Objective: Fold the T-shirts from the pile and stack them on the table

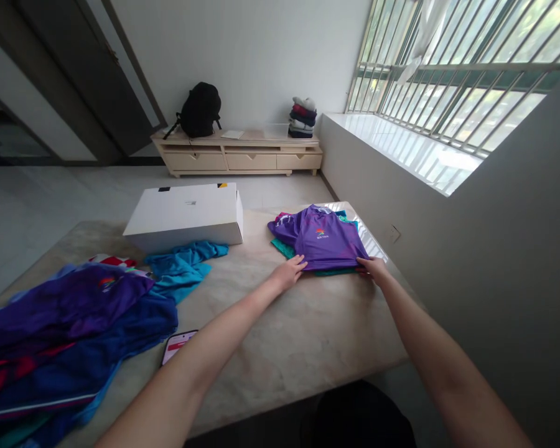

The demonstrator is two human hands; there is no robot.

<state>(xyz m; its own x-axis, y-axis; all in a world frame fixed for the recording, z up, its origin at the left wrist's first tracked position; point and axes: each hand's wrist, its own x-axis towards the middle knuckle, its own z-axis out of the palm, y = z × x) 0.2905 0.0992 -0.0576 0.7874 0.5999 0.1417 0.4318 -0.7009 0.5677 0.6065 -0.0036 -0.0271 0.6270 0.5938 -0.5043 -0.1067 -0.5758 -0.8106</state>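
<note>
A purple jersey with a small colourful logo lies folded on top of other shirts at the table's far right. Teal cloth shows beneath it, with some pink at its upper left. My left hand grips the near left corner of the purple jersey, fingers closed on the hem. At the near right corner, my right hand pinches the same hem. The fingertips of both hands are partly hidden by the cloth.
A white box stands at the table's far side. Loose jerseys are heaped at left, beside a phone partly behind my left forearm. Beyond the marble-look table, a low cabinet holds a black backpack and stacked clothes.
</note>
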